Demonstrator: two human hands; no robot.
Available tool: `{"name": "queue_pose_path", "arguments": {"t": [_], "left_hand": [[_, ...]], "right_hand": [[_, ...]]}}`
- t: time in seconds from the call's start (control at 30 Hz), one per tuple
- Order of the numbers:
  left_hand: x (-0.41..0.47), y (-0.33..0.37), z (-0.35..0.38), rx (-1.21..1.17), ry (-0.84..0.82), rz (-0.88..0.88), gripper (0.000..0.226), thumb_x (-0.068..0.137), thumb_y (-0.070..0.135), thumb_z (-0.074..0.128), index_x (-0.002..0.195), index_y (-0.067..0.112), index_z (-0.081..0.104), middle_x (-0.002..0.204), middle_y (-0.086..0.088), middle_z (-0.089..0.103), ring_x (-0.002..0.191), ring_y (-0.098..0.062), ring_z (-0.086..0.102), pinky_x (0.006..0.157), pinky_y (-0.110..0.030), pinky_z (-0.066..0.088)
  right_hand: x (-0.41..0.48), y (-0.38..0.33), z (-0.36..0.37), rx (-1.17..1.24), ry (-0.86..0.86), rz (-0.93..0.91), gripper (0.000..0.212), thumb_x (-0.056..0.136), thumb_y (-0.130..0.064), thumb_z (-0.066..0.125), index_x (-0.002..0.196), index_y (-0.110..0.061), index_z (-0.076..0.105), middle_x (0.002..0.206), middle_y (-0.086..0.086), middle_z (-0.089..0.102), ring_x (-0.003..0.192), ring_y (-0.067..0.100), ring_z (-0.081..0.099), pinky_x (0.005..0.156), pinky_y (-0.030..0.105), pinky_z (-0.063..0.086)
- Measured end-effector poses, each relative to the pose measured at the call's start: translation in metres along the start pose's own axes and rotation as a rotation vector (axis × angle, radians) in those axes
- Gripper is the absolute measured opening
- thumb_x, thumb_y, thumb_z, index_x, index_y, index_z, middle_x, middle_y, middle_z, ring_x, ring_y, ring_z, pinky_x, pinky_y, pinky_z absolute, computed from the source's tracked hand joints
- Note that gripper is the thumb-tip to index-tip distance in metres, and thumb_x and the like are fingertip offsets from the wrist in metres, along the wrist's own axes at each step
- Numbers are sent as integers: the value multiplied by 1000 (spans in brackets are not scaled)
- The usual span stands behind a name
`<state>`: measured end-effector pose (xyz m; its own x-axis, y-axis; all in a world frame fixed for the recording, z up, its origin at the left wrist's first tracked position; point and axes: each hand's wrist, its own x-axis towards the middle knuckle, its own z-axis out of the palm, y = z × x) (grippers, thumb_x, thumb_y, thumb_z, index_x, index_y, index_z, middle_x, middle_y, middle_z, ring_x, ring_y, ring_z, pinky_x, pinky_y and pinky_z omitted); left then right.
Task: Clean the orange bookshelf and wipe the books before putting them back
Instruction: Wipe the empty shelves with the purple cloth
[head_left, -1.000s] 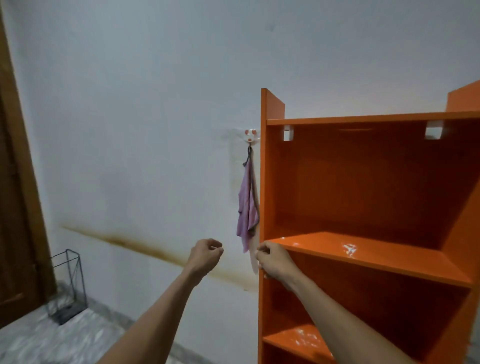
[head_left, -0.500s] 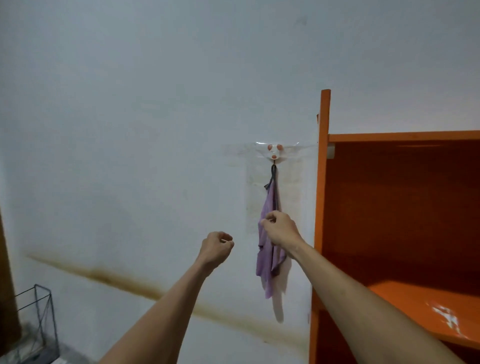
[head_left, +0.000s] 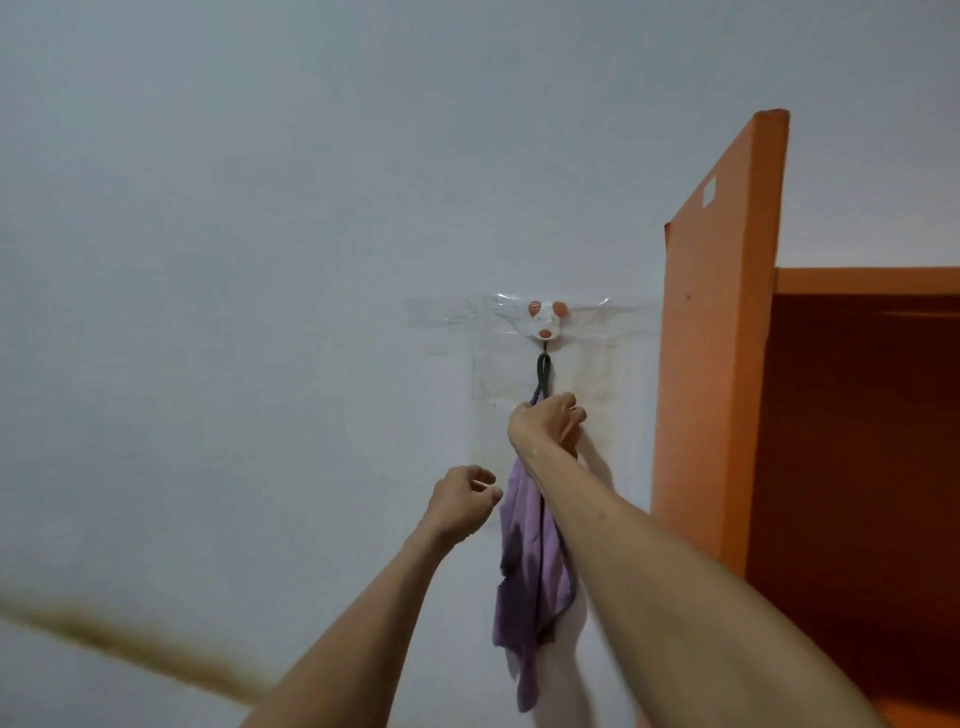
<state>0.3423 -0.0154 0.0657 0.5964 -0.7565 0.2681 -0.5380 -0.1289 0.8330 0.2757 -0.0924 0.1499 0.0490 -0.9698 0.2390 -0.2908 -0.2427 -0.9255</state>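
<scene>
Head view | right grip (head_left: 545, 431) clamped on purple cloth (head_left: 524, 571) hanging from wall hook (head_left: 544, 322), frame centre | left grip (head_left: 460, 506) curled, empty | orange bookshelf (head_left: 717, 364) at right | stage: early, apparently fetching cloth; wiping and reshelving remain.

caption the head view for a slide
Right hand grips purple cloth on its wall hook beside the orange bookshelf.

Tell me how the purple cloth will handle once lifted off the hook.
Likely floppy: the purple cloth hangs in limp folds below the right hand. Probably light, since a small taped hook carries it by a thin loop.
</scene>
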Motion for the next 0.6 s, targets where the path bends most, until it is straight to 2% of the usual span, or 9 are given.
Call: {"name": "queue_pose_path", "arguments": {"t": [0.07,0.13,0.23,0.33,0.43,0.53,0.6], "left_hand": [[18,-5,9,-9,-38,3,39,94,24,58,130,10,57,125,-10,63,99,-18,61,62,-18,49],[29,-7,16,-23,-77,3,41,93,26,60,131,10,55,125,-9,62,101,-18,62,67,-21,51],[37,-8,25,-49,-120,6,42,93,26,62,132,10,54,127,-8,62,105,-20,62,76,-27,54],[40,1,24,-85,-133,17,46,92,25,64,134,10,52,128,-10,61,107,-21,62,77,-28,54],[39,15,11,-103,-113,38,59,89,30,68,141,13,44,130,-10,60,108,-22,62,76,-28,53],[34,27,-8,-128,-61,62,75,84,36,73,147,18,35,137,-12,52,112,-24,60,83,-34,56],[24,35,-22,-161,-43,70,83,81,37,76,149,20,32,142,-12,48,115,-25,58,88,-35,54]], "right_hand": [[13,0,12,-5,55,24,40,94,-18,57,129,-5,41,134,15,45,122,34,50,87,46,43],[23,2,17,-9,90,18,29,95,-16,54,123,-7,52,128,13,56,117,33,55,88,44,44],[28,3,13,-4,129,-68,18,95,-16,54,109,-12,64,114,9,66,106,31,62,78,36,43],[27,-4,1,62,189,-188,13,96,-23,54,100,-17,65,105,6,68,99,31,62,70,33,40],[22,-21,-15,147,197,-277,11,96,-26,56,90,-21,64,99,1,69,94,27,61,68,31,35],[12,-36,-33,191,142,-370,9,95,-28,58,99,-27,66,101,-7,70,91,20,62,70,29,36],[5,-39,-41,187,103,-436,9,92,-31,61,91,-24,65,108,-13,70,88,18,63,69,29,40]]}}
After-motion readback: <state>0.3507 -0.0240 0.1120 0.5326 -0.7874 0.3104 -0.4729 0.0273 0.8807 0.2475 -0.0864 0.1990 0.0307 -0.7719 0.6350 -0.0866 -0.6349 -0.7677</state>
